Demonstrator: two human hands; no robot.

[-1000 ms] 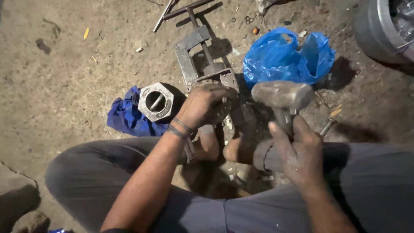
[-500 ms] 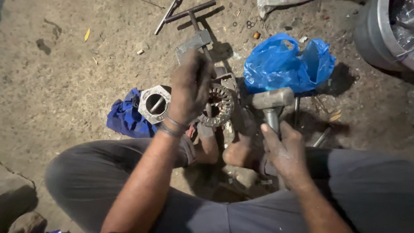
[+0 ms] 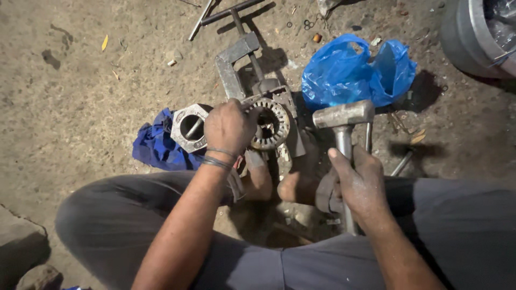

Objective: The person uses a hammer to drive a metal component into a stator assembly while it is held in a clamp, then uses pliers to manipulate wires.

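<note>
Person seated on a dirt floor [image 3: 64, 80], working metal parts with 2 hands.

A blue bag [image 3: 355, 72] lies beyond the hammer [image 3: 344, 115], held upright in the closed right hand [image 3: 363, 182]. The left hand [image 3: 230, 126] rests on a slotted metal ring [image 3: 271, 123], grip closed on its edge, beside a hexagonal block [image 3: 189, 128] on blue cloth [image 3: 156, 146].

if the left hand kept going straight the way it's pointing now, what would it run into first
Most likely the slotted metal ring. The left hand points toward the upper right and its fingertips already sit at the ring's left edge, though whether they touch it is unclear. Beyond the ring lies the metal clamp.
</note>
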